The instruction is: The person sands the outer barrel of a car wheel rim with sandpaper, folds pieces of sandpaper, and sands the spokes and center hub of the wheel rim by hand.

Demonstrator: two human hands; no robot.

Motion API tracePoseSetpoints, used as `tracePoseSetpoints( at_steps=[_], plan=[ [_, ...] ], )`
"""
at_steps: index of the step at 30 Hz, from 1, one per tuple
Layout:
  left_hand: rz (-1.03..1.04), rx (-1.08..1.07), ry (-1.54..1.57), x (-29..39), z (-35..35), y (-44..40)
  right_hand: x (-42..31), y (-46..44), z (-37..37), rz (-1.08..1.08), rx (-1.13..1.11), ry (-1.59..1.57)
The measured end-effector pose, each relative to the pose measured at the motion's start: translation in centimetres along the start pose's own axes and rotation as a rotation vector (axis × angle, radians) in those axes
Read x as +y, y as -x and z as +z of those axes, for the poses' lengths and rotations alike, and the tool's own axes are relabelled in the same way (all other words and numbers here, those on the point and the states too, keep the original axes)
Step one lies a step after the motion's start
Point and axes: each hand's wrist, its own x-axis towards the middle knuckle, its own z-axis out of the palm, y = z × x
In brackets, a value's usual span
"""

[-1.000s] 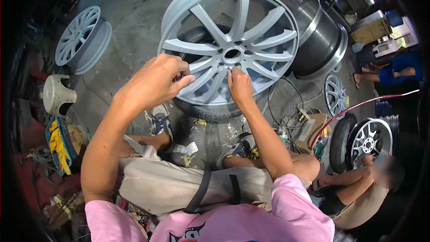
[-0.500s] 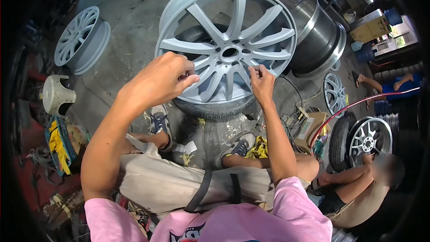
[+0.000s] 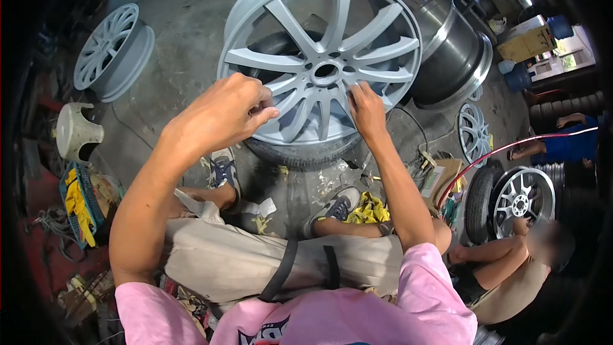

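Note:
A large grey multi-spoke wheel rim (image 3: 336, 19) leans tilted on a black tire (image 3: 306, 155) in front of me. My left hand (image 3: 233, 110) is closed at the rim's lower left edge, thumb against curled fingers; what it grips, if anything, is too small to tell. Over the lower right spokes, close to the hub (image 3: 325, 73), my right hand (image 3: 366, 107) has its fingertips pinched together. Whether something small sits in that pinch cannot be made out.
Another grey rim (image 3: 112, 51) and a white stool (image 3: 78, 133) stand at left, near a basket with yellow gloves (image 3: 79, 204). At right are a dark barrel rim (image 3: 450, 57), a red hose (image 3: 511, 150), a cardboard box (image 3: 440, 179) and a crouching person (image 3: 511, 281) by a wheel.
My right hand moved from beside the hub out to the right, then slightly back left and up. My left hand stays almost in place. The view has shifted slightly.

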Motion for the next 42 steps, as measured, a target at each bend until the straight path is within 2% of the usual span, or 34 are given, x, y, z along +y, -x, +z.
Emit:
tracePoseSetpoints(
  at_steps=[3,9,12,14,18,20,24,26,31,35,38,42],
  plan=[
    [0.02,-0.035,-0.017,0.5,0.2,-0.3,0.6,-1.6,2.3,0.035,-0.113,0.051],
    [0.016,0.055,-0.014,-0.7,0.0,0.7,-0.4,-1.2,0.6,0.035,-0.124,0.021],
    [-0.001,-0.025,-0.038,-0.9,0.2,0.6,0.3,-1.1,2.0,0.03,-0.063,0.02],
    [-0.007,-0.017,0.007,-1.0,0.3,0.7,0.4,-2.5,3.3,0.068,-0.123,0.095],
    [-0.017,0.023,-0.014,-0.9,-0.5,1.4,-0.6,-0.5,1.2,0.032,-0.077,0.034],
    [-0.057,-0.02,-0.014,-0.5,-0.7,1.4,-0.6,0.0,1.4,0.097,-0.133,0.061],
    [-0.051,-0.044,-0.043,-0.2,-0.2,1.2,0.0,-2.2,3.4,0.1,-0.057,0.105],
    [-0.003,0.018,-0.039,-0.4,-0.2,1.5,-0.1,-1.7,3.2,0.118,-0.018,0.082],
    [-0.036,-0.046,-0.036,-0.2,-0.3,1.1,-0.5,-1.1,1.8,0.105,-0.042,0.028],
    [-0.028,0.003,-0.058,-0.2,-0.2,1.4,-1.5,-0.7,0.3,0.073,-0.041,0.008],
    [-0.059,-0.085,-0.047,-0.1,-0.4,0.7,-0.9,0.0,0.8,0.133,-0.012,-0.038],
    [-0.018,-0.085,-0.062,0.0,0.7,0.2,-0.1,-2.1,3.3,0.185,0.042,-0.043]
  ],
)
